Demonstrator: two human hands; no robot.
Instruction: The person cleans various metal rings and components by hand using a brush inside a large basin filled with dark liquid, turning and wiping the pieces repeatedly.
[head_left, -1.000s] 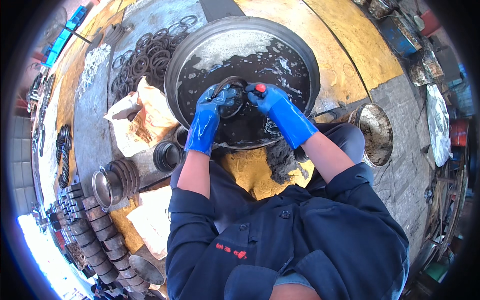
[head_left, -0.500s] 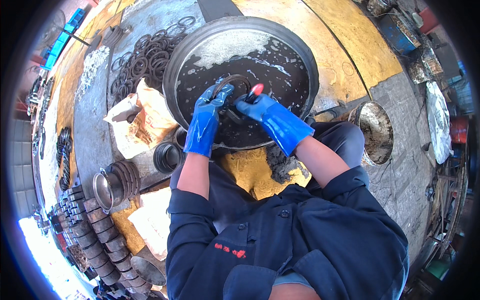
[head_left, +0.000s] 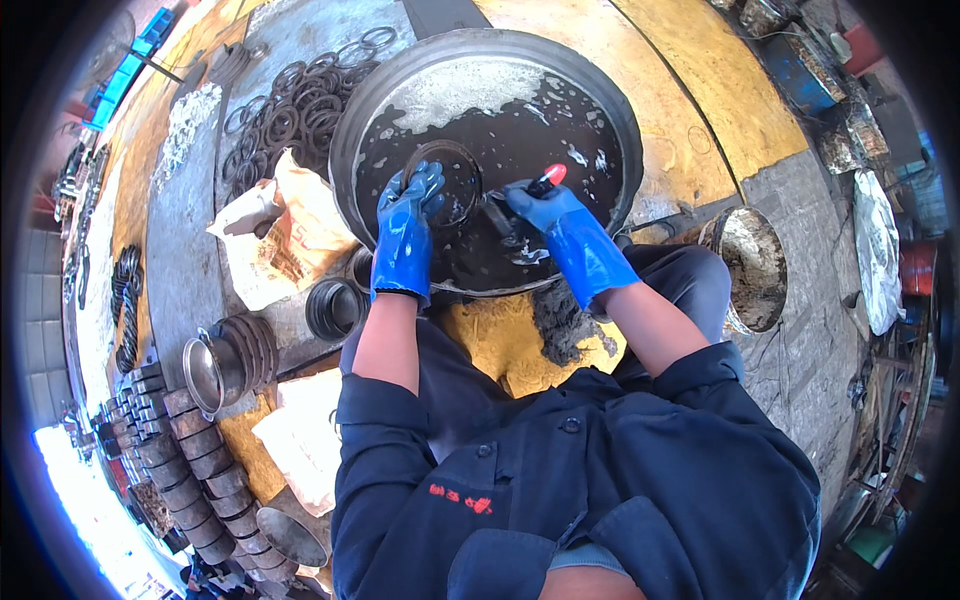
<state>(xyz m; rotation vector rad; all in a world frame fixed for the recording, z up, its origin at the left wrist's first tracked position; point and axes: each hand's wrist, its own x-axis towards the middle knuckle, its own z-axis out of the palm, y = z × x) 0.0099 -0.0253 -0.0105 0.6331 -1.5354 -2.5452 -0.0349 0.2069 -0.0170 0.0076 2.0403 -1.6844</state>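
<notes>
Both my hands wear blue rubber gloves and are over a wide round basin (head_left: 634, 165) of dark liquid with pale foam. My left hand (head_left: 406, 208) is closed on the near-left side of a thin dark ring (head_left: 478, 178), which is tilted above the liquid. My right hand (head_left: 550, 210) grips what looks like a brush, its red-tipped handle (head_left: 555, 173) sticking up past the thumb. The brush's dark, wet head points left toward the ring, with a small gap between them. Its exact shape is hard to make out against the liquid.
Left of the basin lies a heap of dark rings (head_left: 290, 115), with a crumpled paper sack (head_left: 290, 235) nearer me. Stacked rings (head_left: 335, 310) stand by my left knee. Rows of metal cylinders (head_left: 190, 480) stand lower left. A dirty bucket (head_left: 750, 270) is beside my right knee.
My left hand has turned, bringing the ring left and more face-up. My right hand has drawn away to the right with the brush, opening a gap from the ring.
</notes>
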